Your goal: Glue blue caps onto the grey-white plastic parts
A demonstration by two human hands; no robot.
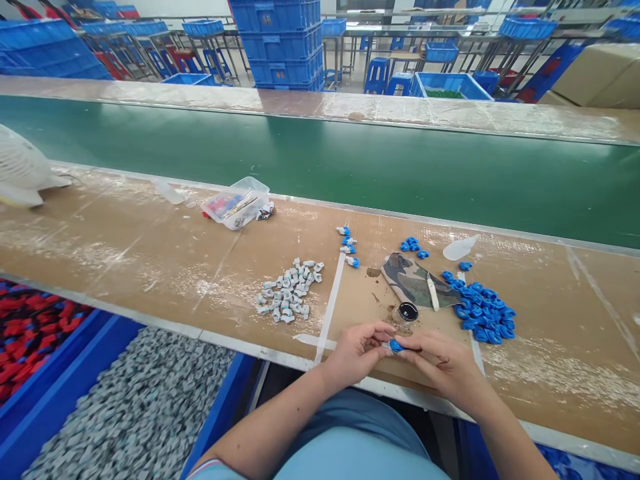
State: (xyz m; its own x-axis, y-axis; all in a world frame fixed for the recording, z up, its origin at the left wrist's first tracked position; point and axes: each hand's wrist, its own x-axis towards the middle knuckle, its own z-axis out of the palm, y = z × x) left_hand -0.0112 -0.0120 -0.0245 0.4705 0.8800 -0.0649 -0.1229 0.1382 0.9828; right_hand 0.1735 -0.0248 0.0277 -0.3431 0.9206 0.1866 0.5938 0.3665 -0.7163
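I hold a small blue plastic cap between the fingertips of both hands, just above the near edge of the brown, tape-covered desk. My left hand pinches it from the left, my right hand from the right, so both are closed on this one piece; whether a second part sits inside the pinch I cannot tell, my fingers hide it.

I keep it low and close to my body, where my wrists can lean near the desk edge.

The supplies lie within reach on either side: a heap of small grey plastic pieces to my left, beyond a strip of white tape, and a heap of small blue plastic caps to my right. A few joined blue-and-grey pieces lie in a short row further out, apart from both heaps. A camouflage cloth lies straight ahead, with a small round black tin at its near edge. Behind runs the green conveyor belt. A blue bin of grey pieces stands below the desk at my left.
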